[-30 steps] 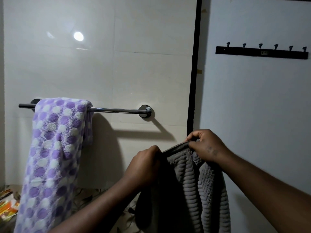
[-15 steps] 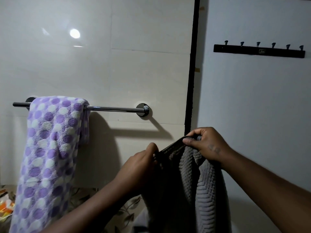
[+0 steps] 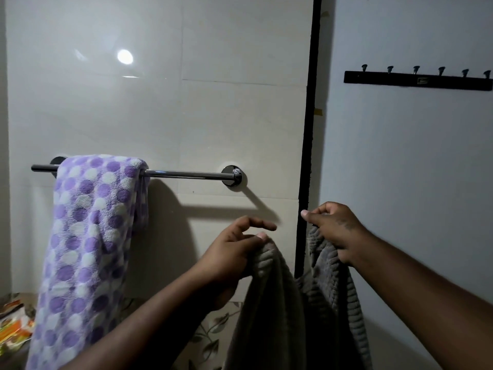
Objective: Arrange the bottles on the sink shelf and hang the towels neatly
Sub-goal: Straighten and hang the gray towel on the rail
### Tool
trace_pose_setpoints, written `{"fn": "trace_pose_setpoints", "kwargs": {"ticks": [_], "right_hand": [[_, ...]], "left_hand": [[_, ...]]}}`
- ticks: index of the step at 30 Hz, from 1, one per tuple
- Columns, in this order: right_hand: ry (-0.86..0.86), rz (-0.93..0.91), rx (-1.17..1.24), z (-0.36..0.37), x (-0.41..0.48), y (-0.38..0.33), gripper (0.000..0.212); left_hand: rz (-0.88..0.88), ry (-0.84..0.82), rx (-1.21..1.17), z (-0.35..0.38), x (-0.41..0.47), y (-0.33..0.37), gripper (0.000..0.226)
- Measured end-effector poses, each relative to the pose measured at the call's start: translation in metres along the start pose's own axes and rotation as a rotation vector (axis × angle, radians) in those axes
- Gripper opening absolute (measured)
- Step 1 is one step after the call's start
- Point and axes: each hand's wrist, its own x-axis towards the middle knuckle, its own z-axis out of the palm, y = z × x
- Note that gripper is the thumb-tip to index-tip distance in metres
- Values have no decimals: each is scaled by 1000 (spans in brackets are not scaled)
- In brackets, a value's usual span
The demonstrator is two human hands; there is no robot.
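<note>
Nearest: both forearms enter from bottom edge. L hand (image 3: pixel 232 253) pinches one top corner of the grey towel (image 3: pixel 269 311) betw. thumb and lower fingers. Its index finger (image 3: pixel 262 225) sticks out straight, clear of the cloth. R hand (image 3: pixel 337 229) has fingers curled tight round the other top corner, thumb laid along the top. Hands roughly level, apart. Towel dips in a V betw. them and hangs in two ribbed folds below the fingers, lower end out of frame. It touches no rail or hook.

Mid-distance: leaf-print surface (image 3: pixel 213 332) below L wrist. Orange-and-white packets (image 3: pixel 13 321) low and far left of L fingers, detail unclear.

Farther: chrome rail (image 3: pixel 186 174) runs horizontal, above and left of L fingers, w/ its right mount up-left of the index fingertip. Purple dotted towel (image 3: pixel 90 236) is draped over the rail's left part, well left of L fingers, and hangs past the frame edge. Right part of rail shows plain metal.

Farthest: white tiled wall (image 3: pixel 160 102) behind L fingers. Black vertical strip (image 3: pixel 310 129) sits betw. the hands, just left of R thumb. Pale wall (image 3: pixel 413 182) behind R fingers. Black hook rack (image 3: pixel 418 80), six pegs, well above and right of R fingers.
</note>
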Motion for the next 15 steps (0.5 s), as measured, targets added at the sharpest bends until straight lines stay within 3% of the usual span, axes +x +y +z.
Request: {"fn": "trace_pose_setpoints", "kwargs": {"ticks": [4, 8, 13, 15], "right_hand": [[-148, 37, 88, 21, -22, -10, 28], [-339, 118, 272, 25, -39, -14, 24], [-359, 61, 169, -2, -40, -8, 14], [-284, 5, 135, -4, -42, -5, 14]], "left_hand": [[-103, 35, -67, 25, 15, -8, 15], [-76, 158, -79, 35, 27, -15, 10], [-99, 159, -32, 24, 27, -22, 11], [-122, 125, -41, 21, 26, -24, 7]]}}
